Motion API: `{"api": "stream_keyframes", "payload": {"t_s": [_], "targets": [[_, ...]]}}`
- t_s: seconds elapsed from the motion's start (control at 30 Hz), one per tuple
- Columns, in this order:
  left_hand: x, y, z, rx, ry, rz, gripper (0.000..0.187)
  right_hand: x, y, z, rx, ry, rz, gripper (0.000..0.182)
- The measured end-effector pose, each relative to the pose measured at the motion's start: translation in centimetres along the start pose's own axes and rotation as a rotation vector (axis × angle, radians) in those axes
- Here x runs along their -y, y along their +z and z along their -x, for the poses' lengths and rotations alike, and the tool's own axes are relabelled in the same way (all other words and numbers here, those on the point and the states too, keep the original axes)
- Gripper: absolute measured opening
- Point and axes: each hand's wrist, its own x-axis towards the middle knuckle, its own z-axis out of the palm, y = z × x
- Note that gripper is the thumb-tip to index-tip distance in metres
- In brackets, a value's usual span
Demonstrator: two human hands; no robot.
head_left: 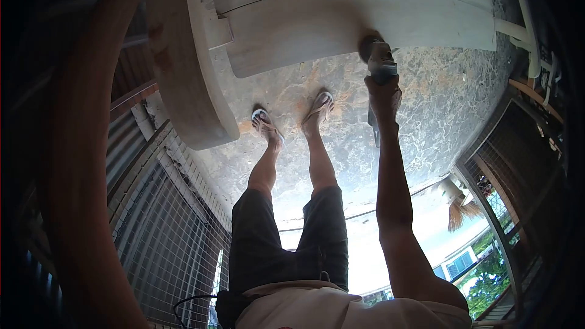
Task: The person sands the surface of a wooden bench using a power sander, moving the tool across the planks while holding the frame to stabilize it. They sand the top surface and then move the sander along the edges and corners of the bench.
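My right hand [384,94] is closed around the body of a hand-held angle grinder [382,64], its arm stretched forward. The dark round disc [368,46] at the tool's head meets the front edge of a wide pale wooden panel [292,36], where a brownish shaded patch shows; whether the disc spins cannot be told. Behind the hand, the tool's grey rear end hangs toward the floor. My left arm [79,146] curves large and close along the left side, reaching up past the top edge. My left hand is out of view.
A curved wooden armrest-like piece [198,73] stands left of the panel. My sandalled feet are on the stained concrete floor [347,128]. Wire mesh [177,213] lines the left side, with another mesh frame [487,158] at right. A straw broom [461,213] hangs near it.
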Motion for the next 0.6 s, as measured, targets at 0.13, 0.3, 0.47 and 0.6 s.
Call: {"api": "stream_keyframes", "payload": {"t_s": [0.13, 0.3, 0.47, 0.6], "targets": [[0.2, -0.3, 0.0, 0.010, 0.009, 0.058, 0.099, 2.0, 2.8, 0.7, 0.041, -0.075, -0.010, 0.065], [-1.5, -1.2, 1.8, 0.051, -0.069, 0.169, 0.096, 10.0, 9.3, 6.4, 0.267, -0.421, 0.088, 0.065], [8.2, 3.8, -10.4, 0.169, 0.319, 0.078, 0.064, 14.4, 12.9, 10.2, 0.396, -0.750, 0.136, 0.063], [8.0, 4.0, -9.2, 0.126, 0.397, 0.120, 0.060, 12.8, 11.3, 9.2, 0.425, -0.763, 0.139, 0.064]]}}
